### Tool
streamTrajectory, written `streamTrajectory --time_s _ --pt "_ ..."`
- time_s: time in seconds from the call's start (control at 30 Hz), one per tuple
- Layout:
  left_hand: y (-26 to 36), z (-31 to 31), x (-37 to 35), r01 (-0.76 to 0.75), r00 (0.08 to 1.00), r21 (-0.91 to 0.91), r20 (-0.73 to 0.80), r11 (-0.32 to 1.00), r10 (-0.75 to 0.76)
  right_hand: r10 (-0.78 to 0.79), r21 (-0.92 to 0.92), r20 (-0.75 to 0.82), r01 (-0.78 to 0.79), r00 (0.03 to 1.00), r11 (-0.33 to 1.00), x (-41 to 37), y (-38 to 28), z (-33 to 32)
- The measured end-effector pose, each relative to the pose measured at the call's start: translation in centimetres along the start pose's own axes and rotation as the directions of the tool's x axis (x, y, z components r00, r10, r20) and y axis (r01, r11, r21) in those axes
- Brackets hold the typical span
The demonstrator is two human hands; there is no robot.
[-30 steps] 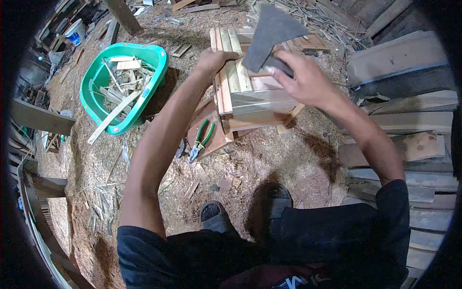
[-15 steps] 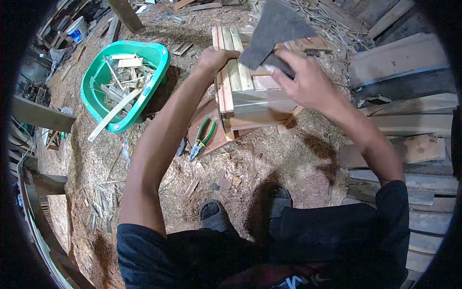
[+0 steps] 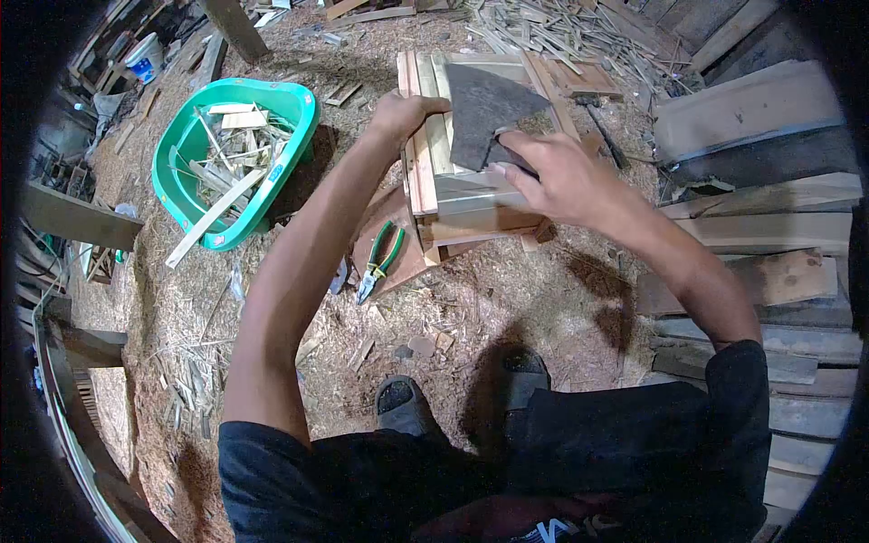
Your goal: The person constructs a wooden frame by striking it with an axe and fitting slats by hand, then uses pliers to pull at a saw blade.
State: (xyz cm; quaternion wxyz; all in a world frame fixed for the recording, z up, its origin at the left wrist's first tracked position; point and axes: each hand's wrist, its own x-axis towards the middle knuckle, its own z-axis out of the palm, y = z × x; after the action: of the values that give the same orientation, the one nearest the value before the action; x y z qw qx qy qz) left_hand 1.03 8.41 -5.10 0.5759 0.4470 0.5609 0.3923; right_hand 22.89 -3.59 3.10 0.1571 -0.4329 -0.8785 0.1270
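Note:
A hatchet (image 3: 493,107) with a broad dark blade is in my right hand (image 3: 566,176), fingers closed around its handle. The blade lies low over the top of a wooden box (image 3: 489,223) and hides part of it. My left hand (image 3: 401,115) grips the left side of the box top, its thumb over a pale wooden slat (image 3: 440,122) and its other fingers mostly hidden. Several slats run lengthwise along that top. Green-handled pliers (image 3: 378,265) lie near the box's front left corner, partly on a brown board (image 3: 400,258).
A green tub (image 3: 303,113) full of wood scraps stands left of the box. Stacked planks (image 3: 751,231) line the right side. Sawdust and offcuts cover the ground, with a heap of thin sticks (image 3: 552,36) at the back. A wooden post (image 3: 233,27) stands at the upper left.
My right hand has brought the hatchet down and slightly left, from a blurred raised position to low over the slats. My left hand has stayed at the box's left side.

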Motion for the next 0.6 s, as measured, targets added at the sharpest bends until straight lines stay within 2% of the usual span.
streamTrajectory --time_s 0.1,0.23,0.33,0.43,0.53,0.6 --pt "0.2 0.1 -0.2 -0.027 1.000 -0.015 0.016 1.000 0.027 -0.060 -0.030 -0.067 0.058 0.996 0.998 0.8 -0.1 -1.5" --pt "0.9 0.2 -1.2 -0.013 1.000 -0.028 0.016 1.000 0.013 0.011 0.115 -0.191 0.011 0.982 0.993 0.9 -1.3 -2.1" --pt "1.5 0.2 -1.8 -0.013 1.000 0.022 0.008 1.000 0.013 0.000 -0.141 -0.102 -0.015 0.995 0.990 -0.2 -0.9 0.2" --pt "1.7 0.2 -1.8 -0.032 0.998 0.081 -0.046 0.996 0.036 -0.012 -0.099 -0.030 0.009 0.999 0.995 0.4 0.3 -0.2" --pt "0.5 0.1 -0.6 -0.037 0.999 0.025 -0.007 0.999 0.038 -0.014 0.037 -0.206 0.022 0.978 0.999 0.9 -0.5 -1.5" --pt "-0.1 -0.1 0.2 -0.030 0.999 0.027 -0.015 0.999 0.031 0.020 0.090 -0.158 -0.006 0.987 0.996 0.9 -1.4 -2.2"
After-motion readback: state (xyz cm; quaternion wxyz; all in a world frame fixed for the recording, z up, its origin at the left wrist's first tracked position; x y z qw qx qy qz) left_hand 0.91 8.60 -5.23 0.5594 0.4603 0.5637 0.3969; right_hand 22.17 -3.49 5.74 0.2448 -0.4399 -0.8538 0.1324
